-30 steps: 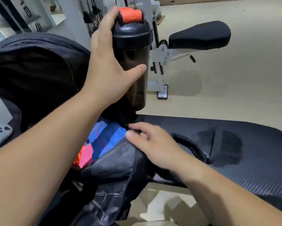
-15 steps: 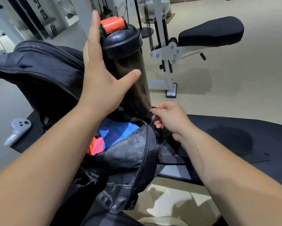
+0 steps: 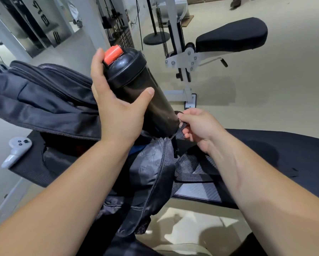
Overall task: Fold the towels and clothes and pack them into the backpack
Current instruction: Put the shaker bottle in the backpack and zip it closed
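Observation:
A black backpack (image 3: 49, 100) lies open on a black padded bench (image 3: 276, 152). My left hand (image 3: 118, 109) grips a black shaker bottle (image 3: 136, 89) with an orange cap, tilted, its base going into the mesh side pocket (image 3: 186, 163) area at the bag's edge. My right hand (image 3: 197, 126) pinches the pocket's rim beside the bottle's base. Only a sliver of blue cloth (image 3: 134, 151) shows inside the bag, behind my left wrist.
A grey hand controller (image 3: 16, 150) lies on the bench's left end. A gym machine with a black pad (image 3: 232, 36) and a white frame stands on the beige floor beyond. A person's shoes show at the far top right.
The bottle has tilted and dropped towards the side pocket. My right hand stays pinching the pocket rim. The colourful folded cloth inside the bag is now mostly hidden by my left arm.

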A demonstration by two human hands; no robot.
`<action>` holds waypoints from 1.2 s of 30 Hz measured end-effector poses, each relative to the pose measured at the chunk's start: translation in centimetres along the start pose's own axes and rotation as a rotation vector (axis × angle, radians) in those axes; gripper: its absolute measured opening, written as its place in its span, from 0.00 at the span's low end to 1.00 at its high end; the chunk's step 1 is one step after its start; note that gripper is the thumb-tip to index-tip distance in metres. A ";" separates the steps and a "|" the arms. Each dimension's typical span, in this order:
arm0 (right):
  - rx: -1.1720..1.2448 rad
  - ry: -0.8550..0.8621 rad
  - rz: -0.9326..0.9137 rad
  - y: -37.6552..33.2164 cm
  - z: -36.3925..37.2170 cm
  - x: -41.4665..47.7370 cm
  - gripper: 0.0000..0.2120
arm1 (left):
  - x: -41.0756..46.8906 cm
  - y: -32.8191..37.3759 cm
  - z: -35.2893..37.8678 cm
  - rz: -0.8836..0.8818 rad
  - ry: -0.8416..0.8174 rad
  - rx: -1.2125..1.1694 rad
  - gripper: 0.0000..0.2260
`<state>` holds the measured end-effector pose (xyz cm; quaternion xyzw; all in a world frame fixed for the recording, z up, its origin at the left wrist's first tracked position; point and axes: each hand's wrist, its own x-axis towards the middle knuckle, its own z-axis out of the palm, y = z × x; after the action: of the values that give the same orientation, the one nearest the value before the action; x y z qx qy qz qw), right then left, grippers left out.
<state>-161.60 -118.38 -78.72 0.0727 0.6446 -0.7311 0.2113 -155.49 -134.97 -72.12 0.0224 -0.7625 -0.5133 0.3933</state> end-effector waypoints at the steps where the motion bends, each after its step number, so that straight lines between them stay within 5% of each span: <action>1: 0.004 0.006 -0.003 0.1 -0.1 -0.1 0.01 | -0.4 0.0 0.2 0.004 0.026 -0.001 0.45; 7: 0.005 0.072 -0.032 1.0 -0.8 -0.3 0.08 | -1.6 -0.4 1.2 0.123 0.029 0.003 0.42; 18: -0.035 0.047 -0.035 2.0 -1.6 -0.4 0.07 | 3.3 0.8 1.3 0.280 -0.492 0.203 0.45; 24: 0.039 0.057 -0.043 1.8 -1.9 -0.8 0.06 | 1.6 -0.5 1.0 0.172 -0.233 0.088 0.42; 29: -0.171 0.134 -0.117 1.6 -1.9 -0.3 0.06 | -1.2 -1.0 0.9 0.025 -0.074 0.076 0.40; 36: -0.114 0.087 -0.085 1.1 -1.6 -0.7 0.05 | 0.2 -1.4 0.9 0.306 -0.485 0.150 0.39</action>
<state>-160.83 -116.81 -79.72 0.0649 0.6964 -0.6976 0.1557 -156.69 -135.02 -73.24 -0.1870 -0.8645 -0.3807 0.2697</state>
